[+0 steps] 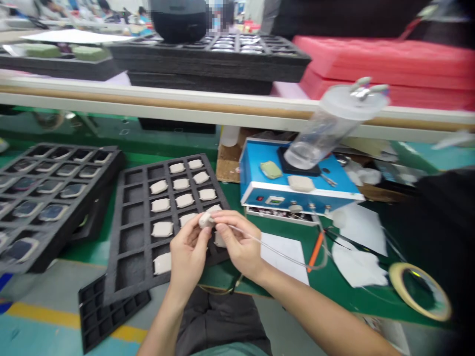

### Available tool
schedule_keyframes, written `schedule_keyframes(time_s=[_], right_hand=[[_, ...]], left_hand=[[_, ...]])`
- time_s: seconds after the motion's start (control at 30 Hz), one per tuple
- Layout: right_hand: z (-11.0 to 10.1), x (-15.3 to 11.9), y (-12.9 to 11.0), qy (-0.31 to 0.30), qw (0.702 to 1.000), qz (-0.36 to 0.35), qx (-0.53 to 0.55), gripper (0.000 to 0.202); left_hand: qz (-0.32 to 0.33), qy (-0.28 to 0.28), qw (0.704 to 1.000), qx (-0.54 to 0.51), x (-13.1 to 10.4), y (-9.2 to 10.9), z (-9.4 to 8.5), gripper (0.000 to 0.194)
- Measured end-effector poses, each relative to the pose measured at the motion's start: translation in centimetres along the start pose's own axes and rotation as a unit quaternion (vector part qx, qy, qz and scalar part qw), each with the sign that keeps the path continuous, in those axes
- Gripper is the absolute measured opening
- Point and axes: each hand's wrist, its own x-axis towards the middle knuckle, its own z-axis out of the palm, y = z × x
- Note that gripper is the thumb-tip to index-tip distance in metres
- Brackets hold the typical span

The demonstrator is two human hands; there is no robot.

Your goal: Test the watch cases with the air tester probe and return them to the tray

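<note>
My left hand (190, 259) is closed around a small beige, rounded-square piece (205, 220), held tilted above the tray. Close against it, my right hand (243, 243) pinches the end of a thin clear tube (278, 253); its tip is hidden by my fingers. The tube runs back toward a blue bench machine (256, 168) with a small display and knobs. Beneath my hands lies a black foam tray (128, 242) with similar beige pieces (162, 229) in several compartments, while its left column holds none.
Another foam tray (67, 217) with dark-faced pieces stands at left. A clear cylinder (315, 133) leans on the machine. White paper (287, 254), an orange stick (315, 251) and a tape roll (393, 282) lie at right. A shelf edge (166, 101) crosses behind, with stacked trays above.
</note>
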Motion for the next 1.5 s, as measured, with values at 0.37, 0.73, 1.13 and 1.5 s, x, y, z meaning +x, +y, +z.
schedule_keyframes(time_s=[0.37, 0.73, 1.13, 1.5], right_hand=[[-0.1, -1.2, 0.4, -0.002, 0.999, 0.047, -0.013, 0.013], [-0.2, -1.6, 0.1, 0.006, 0.994, 0.112, 0.001, 0.013], [0.1, -2.2, -1.0, 0.055, 0.982, 0.178, -0.011, 0.028], [0.2, -2.2, -0.9, 0.045, 0.977, 0.207, -0.03, 0.042]], left_hand=[[0.031, -0.116, 0.826, 0.551, 22.2, 4.3, -9.2, 0.028], [0.1, -0.166, 0.779, 0.596, 18.3, 0.5, -11.5, 0.037], [0.059, -0.062, 0.805, 0.587, 8.4, 4.9, -17.7, 0.03], [-0.077, 0.094, 0.907, 0.404, 2.6, 8.1, -31.2, 0.031]])
